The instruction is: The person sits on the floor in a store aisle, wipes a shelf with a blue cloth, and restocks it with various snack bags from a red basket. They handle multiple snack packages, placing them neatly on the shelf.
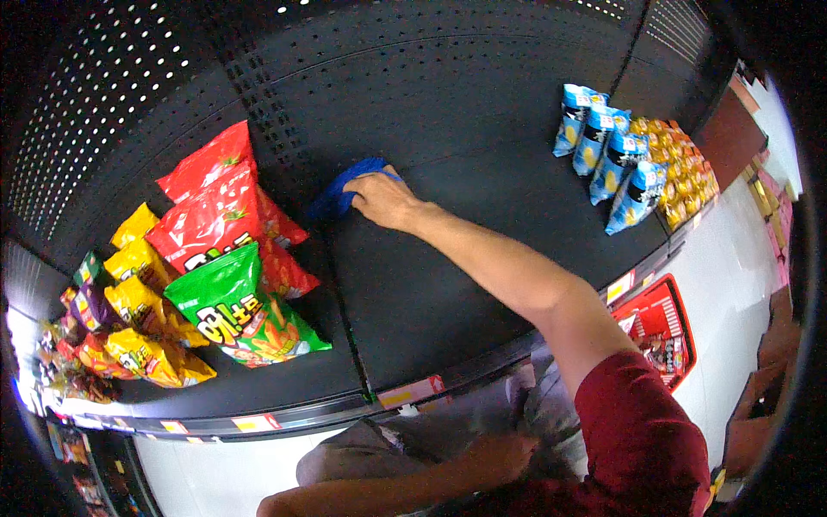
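Note:
My right hand [384, 200] reaches far over a black metal shelf [426, 284] and presses on a blue cloth [345, 187] bunched under its fingers. The cloth lies near the perforated back panel, just right of two red chip bags [213, 213]. In front of those stands a green chip bag [245, 316], leaning slightly back. Down by my lap, below the shelf edge, is my left hand [510, 452]. It is dim and blurred, so its fingers cannot be made out.
Yellow chip bags [139, 304] stand at the left. Blue snack bags [614, 155] line the right end, beside gold-wrapped packs [678, 168]. Price tags [410, 392] run along the front edge. A red shopping basket [672, 329] and cardboard boxes [756, 413] sit on the floor.

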The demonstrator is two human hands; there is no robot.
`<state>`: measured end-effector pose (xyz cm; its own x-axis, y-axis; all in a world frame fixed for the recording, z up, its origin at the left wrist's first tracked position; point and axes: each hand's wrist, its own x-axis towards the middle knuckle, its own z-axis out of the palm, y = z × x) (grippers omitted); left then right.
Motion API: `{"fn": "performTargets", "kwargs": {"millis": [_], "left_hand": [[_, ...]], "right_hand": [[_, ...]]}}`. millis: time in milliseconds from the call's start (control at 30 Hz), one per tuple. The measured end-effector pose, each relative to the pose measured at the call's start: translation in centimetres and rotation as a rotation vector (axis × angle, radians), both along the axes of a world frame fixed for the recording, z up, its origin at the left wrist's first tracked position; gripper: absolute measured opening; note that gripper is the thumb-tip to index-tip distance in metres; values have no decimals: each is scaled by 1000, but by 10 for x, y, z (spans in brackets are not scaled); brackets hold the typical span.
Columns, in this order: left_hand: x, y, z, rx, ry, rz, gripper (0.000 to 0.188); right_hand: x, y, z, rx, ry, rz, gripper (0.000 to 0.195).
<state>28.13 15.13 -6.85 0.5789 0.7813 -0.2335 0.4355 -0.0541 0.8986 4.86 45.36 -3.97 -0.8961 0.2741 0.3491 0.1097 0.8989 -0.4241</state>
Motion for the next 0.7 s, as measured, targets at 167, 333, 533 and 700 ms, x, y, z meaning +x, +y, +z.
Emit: {"fn": "performTargets", "kwargs": {"millis": [167, 333, 533, 700], "left_hand": [[8, -3, -18, -22, 69, 27, 35], [1, -2, 9, -100, 80, 35, 34], [6, 3, 2, -12, 119, 32, 31], [8, 9, -9, 70, 220, 37, 27]], "right_hand": [[71, 54, 8, 71, -30, -175, 28], [153, 144, -6, 183, 30, -465, 30], [185, 157, -3, 249, -108, -682, 27], [186, 91, 9, 228, -240, -594, 30]]}}
